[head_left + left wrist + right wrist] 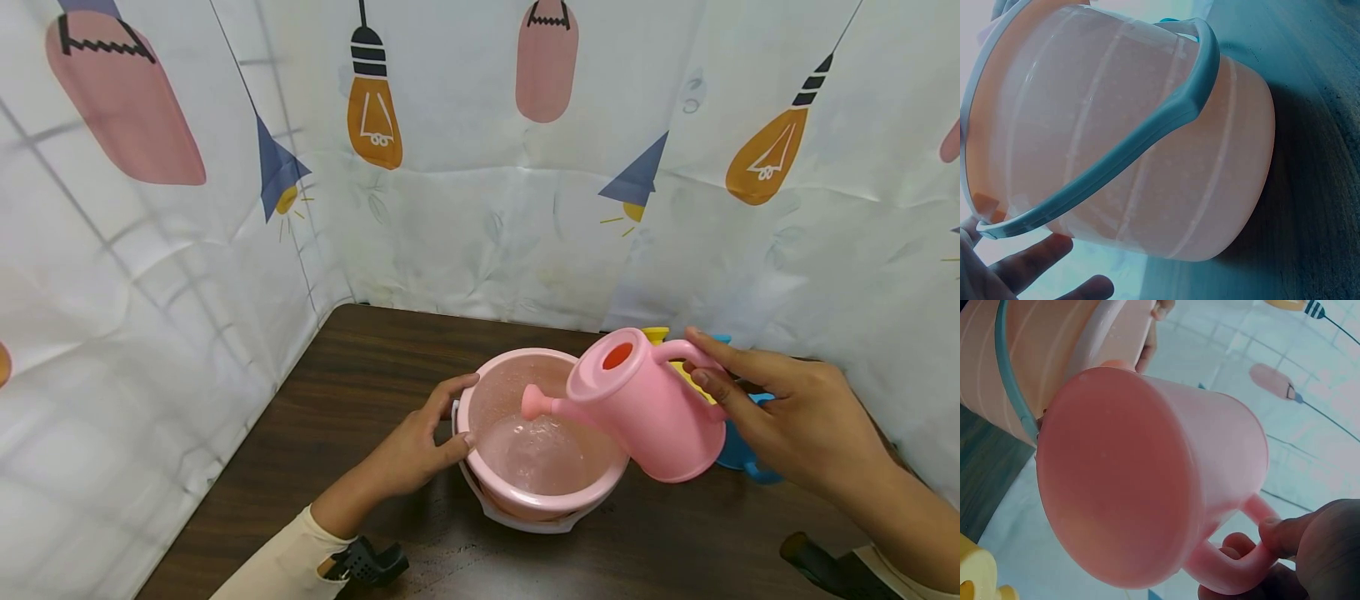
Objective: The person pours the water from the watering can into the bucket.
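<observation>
A pink bucket (510, 496) stands on the dark table, its pale handle hanging down the outside. Glints and ripples show in the water (536, 450) at its bottom. My left hand (412, 446) holds the bucket's rim at the left, thumb and index fingertip over the edge; in the left wrist view other fingers (1035, 259) spread beside the wall. With my right hand (795, 408) I grip the handle of a pink watering can (660, 408), fingers and thumb around it. The can tilts left, its spout head (536, 402) over the bucket's opening.
Behind the watering can, partly hidden, are a yellow object (975, 569) and a blue object with a handle (738, 454). The wood-grain table (360, 367) meets a patterned white curtain (465, 233) at the back and left. Small wet spots dot the table near the bucket.
</observation>
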A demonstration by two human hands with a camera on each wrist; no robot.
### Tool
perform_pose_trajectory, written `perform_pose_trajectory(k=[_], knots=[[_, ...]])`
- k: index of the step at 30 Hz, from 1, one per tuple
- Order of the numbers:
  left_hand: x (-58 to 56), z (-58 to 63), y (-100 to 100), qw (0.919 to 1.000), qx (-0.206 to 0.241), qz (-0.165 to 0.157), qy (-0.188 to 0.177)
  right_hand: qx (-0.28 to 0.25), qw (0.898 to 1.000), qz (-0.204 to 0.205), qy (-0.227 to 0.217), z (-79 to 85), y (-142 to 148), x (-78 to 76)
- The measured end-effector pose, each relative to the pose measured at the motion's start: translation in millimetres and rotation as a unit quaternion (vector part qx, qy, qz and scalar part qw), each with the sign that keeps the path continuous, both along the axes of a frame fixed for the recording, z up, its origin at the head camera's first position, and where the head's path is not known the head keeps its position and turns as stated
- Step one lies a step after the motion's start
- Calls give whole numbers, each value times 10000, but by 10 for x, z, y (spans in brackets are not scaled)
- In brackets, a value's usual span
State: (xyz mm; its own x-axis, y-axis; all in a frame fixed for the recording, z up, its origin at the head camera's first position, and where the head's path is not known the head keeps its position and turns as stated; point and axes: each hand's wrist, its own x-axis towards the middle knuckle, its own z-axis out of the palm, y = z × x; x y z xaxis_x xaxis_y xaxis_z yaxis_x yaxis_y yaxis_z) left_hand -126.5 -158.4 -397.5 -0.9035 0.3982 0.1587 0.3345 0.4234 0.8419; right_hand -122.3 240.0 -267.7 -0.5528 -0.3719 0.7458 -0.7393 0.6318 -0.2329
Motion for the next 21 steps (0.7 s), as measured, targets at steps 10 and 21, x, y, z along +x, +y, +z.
perform_pose_trajectory(k=[10, 21], knots=[[1, 2, 7, 10000, 0, 26, 11, 64, 9999, -140, -6, 17, -27, 4], [7, 5, 7, 10000, 2, 30, 1, 110, 9997, 31, 203, 24, -62, -19]])
